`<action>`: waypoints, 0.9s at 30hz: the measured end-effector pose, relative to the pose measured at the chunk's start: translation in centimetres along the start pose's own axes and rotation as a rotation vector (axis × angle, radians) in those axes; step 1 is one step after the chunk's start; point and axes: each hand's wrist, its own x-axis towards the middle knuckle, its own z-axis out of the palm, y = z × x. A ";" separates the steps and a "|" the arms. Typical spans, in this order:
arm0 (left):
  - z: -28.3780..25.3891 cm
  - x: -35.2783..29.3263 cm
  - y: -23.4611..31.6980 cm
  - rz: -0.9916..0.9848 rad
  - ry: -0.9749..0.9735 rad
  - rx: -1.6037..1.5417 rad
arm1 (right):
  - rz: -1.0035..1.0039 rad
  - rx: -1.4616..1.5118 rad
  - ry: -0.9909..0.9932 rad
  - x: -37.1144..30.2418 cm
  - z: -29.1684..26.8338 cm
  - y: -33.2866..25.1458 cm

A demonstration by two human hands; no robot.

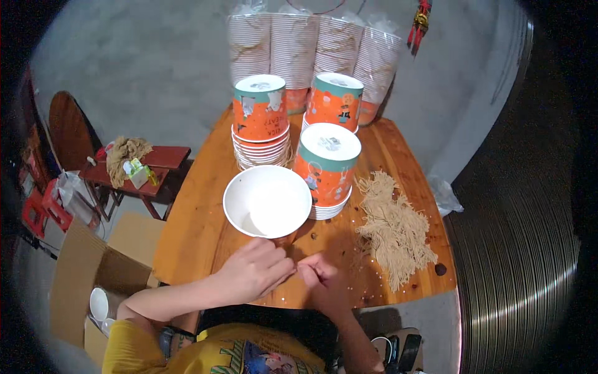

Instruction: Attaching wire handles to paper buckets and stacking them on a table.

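My left hand point(256, 272) and my right hand point(322, 278) meet just above the near edge of the wooden table, with fingers pinched. Whatever is between their fingertips is too small to make out. Directly beyond my left hand, a white paper bucket point(266, 201) has its open mouth tipped toward me, showing its inside. Behind it stand upside-down stacks of orange and green paper buckets: a left stack point(260, 118), a far right stack point(334, 103) and a nearer right one point(324, 171). A heap of beige strings point(398, 234) lies right of my right hand.
Tall plastic-wrapped bucket stacks point(293, 47) line the table's point(212, 212) far end by the wall. An open cardboard box point(93, 262) with white buckets point(99, 304) sits at left. Beyond it, a red-brown bench point(165, 157) holds a beige bundle point(126, 156). A ribbed shutter point(523, 249) borders the right.
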 end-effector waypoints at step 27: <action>-5.6 0.0 -8.7 -0.915 -0.153 -1.317 | -0.552 -0.141 0.215 6.2 3.9 -0.4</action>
